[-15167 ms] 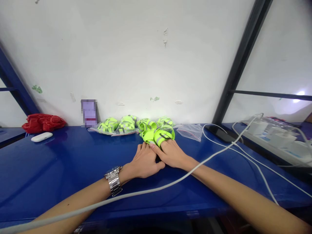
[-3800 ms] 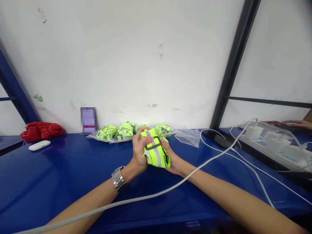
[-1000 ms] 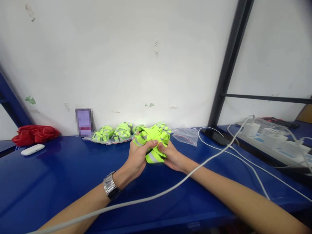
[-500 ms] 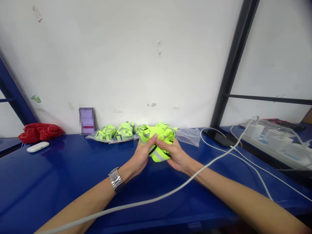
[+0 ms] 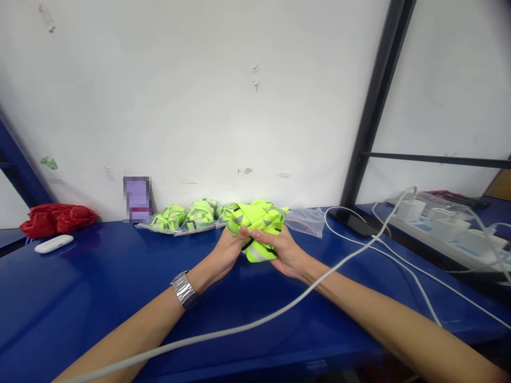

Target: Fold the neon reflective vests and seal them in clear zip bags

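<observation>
A crumpled bundle of neon yellow straps with grey reflective stripes point(image 5: 261, 221) is held above the blue table point(image 5: 223, 314). My left hand point(image 5: 229, 250) grips its left side, with a metal watch point(image 5: 184, 290) on the wrist. On the right side my right hand point(image 5: 288, 252) is closed round it, its thumb pressed on the front. Both thumbs nearly meet at the bundle's middle. Behind it, several similar bundles in clear bags point(image 5: 200, 214) lie along the wall. A flat clear bag point(image 5: 307, 221) lies just right of the bundle.
A white cable point(image 5: 247, 325) hangs across the view in front of both forearms. At left are a red plastic bag point(image 5: 59, 218), a white case point(image 5: 54, 244) and an upright phone point(image 5: 138, 199). Another phone point(image 5: 355, 222) and a power strip with chargers point(image 5: 447, 229) are at right.
The view has shifted slightly, so most things appear a little further left. My left thumb has slid down a little on the bundle, and both hands still hold it.
</observation>
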Demonstrator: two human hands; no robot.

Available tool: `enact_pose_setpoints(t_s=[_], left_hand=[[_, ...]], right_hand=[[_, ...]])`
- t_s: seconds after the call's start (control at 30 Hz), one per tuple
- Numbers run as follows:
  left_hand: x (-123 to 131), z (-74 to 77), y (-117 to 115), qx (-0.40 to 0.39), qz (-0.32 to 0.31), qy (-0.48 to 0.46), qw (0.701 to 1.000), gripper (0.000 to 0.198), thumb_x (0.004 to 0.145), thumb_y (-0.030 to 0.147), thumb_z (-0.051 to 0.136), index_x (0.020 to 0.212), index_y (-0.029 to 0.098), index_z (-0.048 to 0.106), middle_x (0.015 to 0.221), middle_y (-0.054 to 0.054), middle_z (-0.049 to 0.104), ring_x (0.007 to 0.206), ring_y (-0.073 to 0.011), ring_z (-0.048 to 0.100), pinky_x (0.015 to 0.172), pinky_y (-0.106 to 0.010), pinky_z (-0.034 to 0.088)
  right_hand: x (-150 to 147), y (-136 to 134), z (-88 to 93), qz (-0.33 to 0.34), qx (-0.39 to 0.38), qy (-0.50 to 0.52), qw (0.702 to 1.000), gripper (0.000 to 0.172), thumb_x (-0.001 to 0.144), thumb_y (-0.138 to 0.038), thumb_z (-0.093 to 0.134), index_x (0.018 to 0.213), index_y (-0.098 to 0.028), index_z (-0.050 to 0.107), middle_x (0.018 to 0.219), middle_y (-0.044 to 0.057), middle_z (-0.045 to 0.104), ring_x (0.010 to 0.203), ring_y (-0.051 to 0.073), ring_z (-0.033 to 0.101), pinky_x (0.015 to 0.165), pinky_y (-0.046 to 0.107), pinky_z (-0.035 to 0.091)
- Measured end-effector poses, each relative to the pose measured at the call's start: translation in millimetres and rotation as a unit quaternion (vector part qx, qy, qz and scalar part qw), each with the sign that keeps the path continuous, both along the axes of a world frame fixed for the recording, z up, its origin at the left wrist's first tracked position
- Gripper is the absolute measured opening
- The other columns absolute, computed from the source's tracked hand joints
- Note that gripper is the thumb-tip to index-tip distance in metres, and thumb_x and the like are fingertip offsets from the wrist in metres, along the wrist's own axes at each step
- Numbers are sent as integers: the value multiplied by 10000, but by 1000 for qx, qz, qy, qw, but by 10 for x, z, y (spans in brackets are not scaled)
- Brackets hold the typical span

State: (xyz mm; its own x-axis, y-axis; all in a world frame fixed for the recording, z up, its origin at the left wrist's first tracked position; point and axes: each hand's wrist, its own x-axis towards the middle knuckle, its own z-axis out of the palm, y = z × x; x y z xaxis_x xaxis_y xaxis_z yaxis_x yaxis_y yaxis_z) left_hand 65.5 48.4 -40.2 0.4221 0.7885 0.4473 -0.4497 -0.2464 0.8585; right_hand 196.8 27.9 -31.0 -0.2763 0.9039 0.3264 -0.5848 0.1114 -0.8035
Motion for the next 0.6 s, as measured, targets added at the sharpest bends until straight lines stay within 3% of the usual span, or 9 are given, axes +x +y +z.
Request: enact_pose_setpoints(t_s=[0.17, 0.33, 0.5, 0.6], left_hand=[[-3, -47, 22, 19, 44, 6, 999, 705, 634, 635, 704, 1188, 212, 601, 1114, -117, 675, 1183, -283, 550, 998, -389, 439], [13, 11, 15, 16, 92, 5, 996, 757, 578, 625, 750, 1173, 189, 581, 1164, -123, 646, 1218, -263, 519, 1022, -352, 409], [43, 74, -16, 8, 91, 25, 996, 610, 701, 557, 710, 1173, 201, 562, 1179, -99, 639, 1186, -230, 544, 1025, -342, 403], [75, 60, -2, -18, 98, 29, 995, 536, 750, 508, 694, 1168, 196, 569, 1185, -91, 636, 1173, -227, 551, 1027, -351, 403]], right_hand=[[23, 4, -34, 10, -11, -17, 1000, 434, 571, -203, 845, 974, -226, 685, 967, 38, 727, 857, 211, 688, 800, 339, 549], [-1, 36, -33, -34, -5, -1, 999, 460, 550, -193, 845, 978, -214, 676, 942, 42, 728, 850, 230, 686, 803, 368, 548], [-10, 81, 0, -118, -4, 14, 993, 426, 510, -178, 852, 902, -193, 686, 903, 44, 731, 825, 239, 684, 795, 368, 543], [20, 104, -6, -123, -3, 18, 992, 416, 524, -182, 851, 907, -186, 687, 914, 48, 730, 823, 237, 685, 782, 358, 543]])
